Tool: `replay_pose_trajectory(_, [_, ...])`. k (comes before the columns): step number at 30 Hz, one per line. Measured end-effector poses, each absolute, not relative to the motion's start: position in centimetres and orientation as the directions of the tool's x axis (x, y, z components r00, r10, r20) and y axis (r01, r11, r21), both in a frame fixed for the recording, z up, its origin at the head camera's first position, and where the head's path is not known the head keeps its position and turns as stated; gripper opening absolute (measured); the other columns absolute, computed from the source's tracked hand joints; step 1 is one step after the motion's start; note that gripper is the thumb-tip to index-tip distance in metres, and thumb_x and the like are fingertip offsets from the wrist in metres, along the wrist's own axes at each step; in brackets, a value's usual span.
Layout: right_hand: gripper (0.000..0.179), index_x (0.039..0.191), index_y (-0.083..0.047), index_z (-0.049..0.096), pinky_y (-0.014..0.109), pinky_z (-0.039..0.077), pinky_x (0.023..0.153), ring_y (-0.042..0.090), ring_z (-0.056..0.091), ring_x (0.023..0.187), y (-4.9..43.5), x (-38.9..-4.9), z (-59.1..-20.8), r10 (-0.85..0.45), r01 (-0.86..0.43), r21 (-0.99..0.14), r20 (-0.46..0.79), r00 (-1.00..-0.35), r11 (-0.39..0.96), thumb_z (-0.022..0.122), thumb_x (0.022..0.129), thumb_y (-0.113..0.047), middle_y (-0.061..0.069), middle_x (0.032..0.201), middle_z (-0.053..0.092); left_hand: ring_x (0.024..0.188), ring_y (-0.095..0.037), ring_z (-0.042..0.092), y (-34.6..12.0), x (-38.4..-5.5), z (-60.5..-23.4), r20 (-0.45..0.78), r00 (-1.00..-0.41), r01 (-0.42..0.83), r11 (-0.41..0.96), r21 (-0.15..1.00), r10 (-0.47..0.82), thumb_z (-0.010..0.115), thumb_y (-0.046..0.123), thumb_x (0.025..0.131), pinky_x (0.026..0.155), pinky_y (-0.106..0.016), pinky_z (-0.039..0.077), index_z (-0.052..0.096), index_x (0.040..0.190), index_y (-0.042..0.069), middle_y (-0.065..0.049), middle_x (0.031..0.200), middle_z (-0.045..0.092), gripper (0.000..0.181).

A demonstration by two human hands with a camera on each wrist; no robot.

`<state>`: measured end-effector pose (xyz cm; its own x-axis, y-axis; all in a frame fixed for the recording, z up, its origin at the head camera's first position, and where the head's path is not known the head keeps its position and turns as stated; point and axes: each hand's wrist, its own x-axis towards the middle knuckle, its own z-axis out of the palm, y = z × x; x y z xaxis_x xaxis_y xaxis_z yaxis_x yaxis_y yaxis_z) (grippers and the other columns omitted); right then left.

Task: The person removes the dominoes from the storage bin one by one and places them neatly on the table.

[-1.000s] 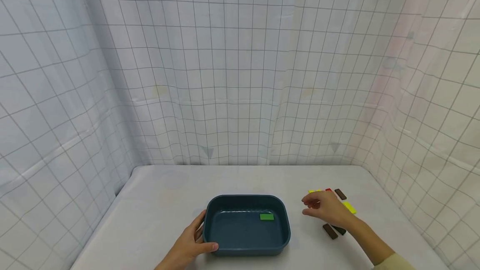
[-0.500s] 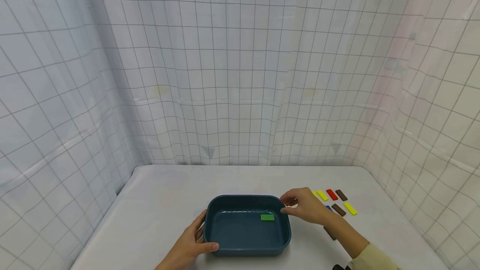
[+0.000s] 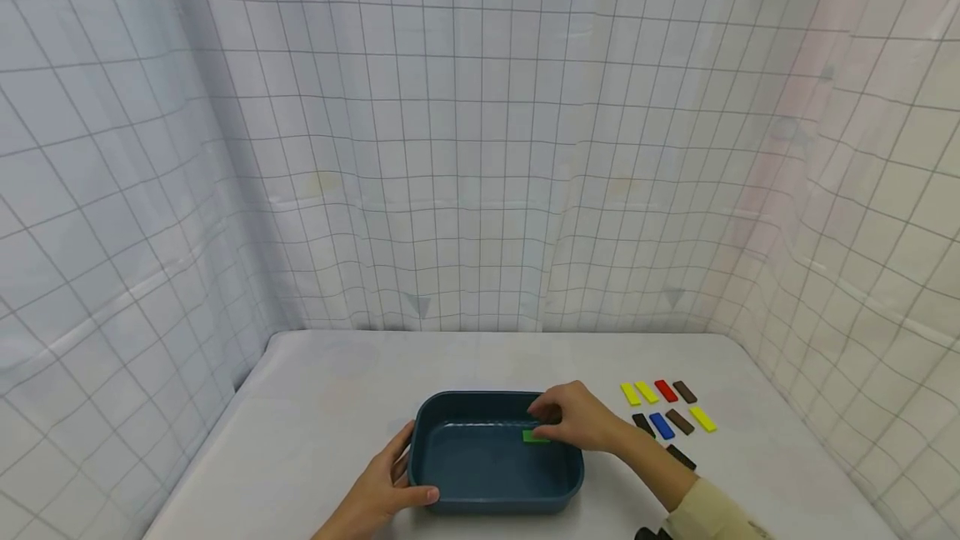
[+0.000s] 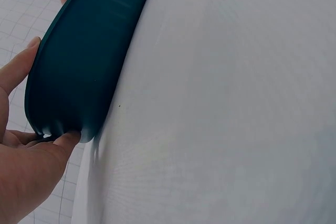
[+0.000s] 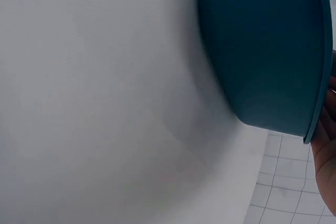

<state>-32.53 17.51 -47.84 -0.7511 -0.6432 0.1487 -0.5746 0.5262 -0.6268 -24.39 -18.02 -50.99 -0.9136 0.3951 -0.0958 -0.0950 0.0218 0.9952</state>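
Note:
A dark teal rectangular dish [image 3: 480,502] sits on the white table. My left hand [image 3: 375,486] grips its left side, thumb over the front rim and fingers along the outer wall; the left wrist view shows the same hand [image 4: 31,169] at the dish's end. Inside the dish lies a small green block [image 3: 529,437], toward the right. My right hand [image 3: 577,419] reaches over the right rim, with a gap between thumb and fingers; the thumb tip overlaps the block. In the right wrist view the dish wall [image 5: 268,51] hides the fingertips.
Right of the dish lie several small flat blocks: yellow [image 3: 702,418], red [image 3: 666,391], blue [image 3: 662,426], brown [image 3: 679,422] and dark ones [image 3: 681,457]. My right forearm passes over this side. White grid-patterned curtains [image 3: 487,190] surround the table.
My right hand has moved left from over the loose blocks, across the dish's right rim, to the green block. More loose blocks now show. My left hand keeps its grip.

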Motion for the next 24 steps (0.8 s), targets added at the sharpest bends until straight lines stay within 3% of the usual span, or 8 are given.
replay_pose_trajectory(5, [0.032,0.116,0.0,0.077,0.023,0.058,0.081,0.01,0.07,0.095,16.5,-32.9,-48.0,-0.674,-0.604,-0.554,0.101,-0.732,0.573,0.084,0.089,-0.016,0.004,0.107,0.076,0.152,-0.048,0.013,-17.9,-24.6,-50.9,-0.097,-0.915,-0.089,0.037,0.995,0.392,0.078,0.013,0.094,0.111,-0.038,0.043,0.002,0.163,-0.006,-0.029,0.168,-0.001,0.104])
replay_pose_trajectory(12, [0.035,0.114,-0.008,0.079,0.035,0.055,0.093,0.004,0.068,0.096,15.0,-32.9,-48.6,-0.684,-0.656,-0.304,0.017,-0.729,0.691,0.089,0.084,-0.022,-0.006,0.106,0.076,0.152,-0.048,0.011,-17.9,-24.3,-50.8,-0.114,-0.913,-0.106,0.042,0.993,0.392,0.077,0.015,0.095,0.112,-0.042,0.041,0.002,0.163,-0.007,-0.03,0.168,-0.001,0.103])
replay_pose_trajectory(15, [0.031,0.11,-0.009,0.081,0.033,0.057,0.087,0.004,0.068,0.09,14.6,-32.7,-48.5,-0.682,-0.667,-0.219,0.007,-0.731,0.712,0.089,0.083,-0.021,-0.007,0.101,0.076,0.152,-0.047,0.012,-17.9,-24.4,-50.7,-0.112,-0.914,-0.106,0.039,0.994,0.39,0.076,0.015,0.095,0.111,-0.042,0.042,0.002,0.163,-0.007,-0.03,0.168,-0.001,0.103])
replay_pose_trajectory(20, [0.014,0.096,-0.012,0.081,0.023,0.053,0.063,0.001,0.058,0.068,14.1,-32.3,-48.8,-0.691,-0.689,-0.095,0.019,-0.723,0.719,0.087,0.084,-0.017,-0.012,0.078,0.069,0.151,-0.049,0.012,-18.0,-24.2,-50.7,-0.12,-0.92,-0.105,0.06,0.993,0.372,0.077,0.016,0.095,0.113,-0.047,0.039,0.003,0.162,-0.007,-0.031,0.167,0.0,0.103])
replay_pose_trajectory(24, [0.008,0.093,-0.015,0.081,0.021,0.052,0.061,0.0,0.057,0.069,14.0,-32.1,-49.2,-0.69,-0.688,-0.126,0.033,-0.723,0.715,0.085,0.087,-0.018,-0.014,0.079,0.068,0.15,-0.051,0.013,-17.9,-24.1,-50.9,-0.143,-0.922,-0.121,0.081,0.989,0.359,0.079,0.017,0.093,0.112,-0.051,0.04,0.005,0.162,-0.007,-0.031,0.167,0.001,0.104])
